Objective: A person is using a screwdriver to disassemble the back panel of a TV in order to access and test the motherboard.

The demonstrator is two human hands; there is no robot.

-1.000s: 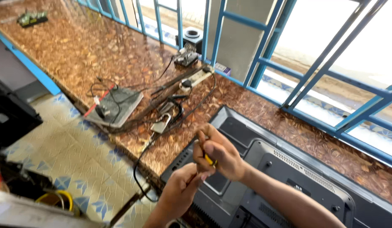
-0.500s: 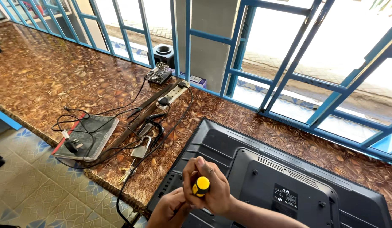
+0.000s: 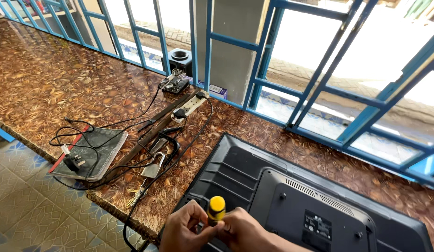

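A black flat television [image 3: 319,205] lies face down on the brown patterned counter [image 3: 53,79], its back cover up. At its near left corner, my right hand [image 3: 247,231] wraps around a screwdriver with a yellow-capped handle [image 3: 217,206], which stands upright on the cover. My left hand [image 3: 182,228] is closed on the same handle from the left, fingers pinching below the cap. The tip and the spot it touches are hidden by my hands.
Left of the television lie a padlock [image 3: 153,168], tangled black cables, a white power strip [image 3: 191,105], a wooden stick [image 3: 154,130] and a grey notebook [image 3: 98,149] with a plug on it. Blue window bars [image 3: 268,84] run behind. The counter edge drops to a tiled floor [image 3: 25,210].
My hands have come down to the television's near left corner, and the screwdriver now stands upright with its yellow cap up. The view has swung toward the window.
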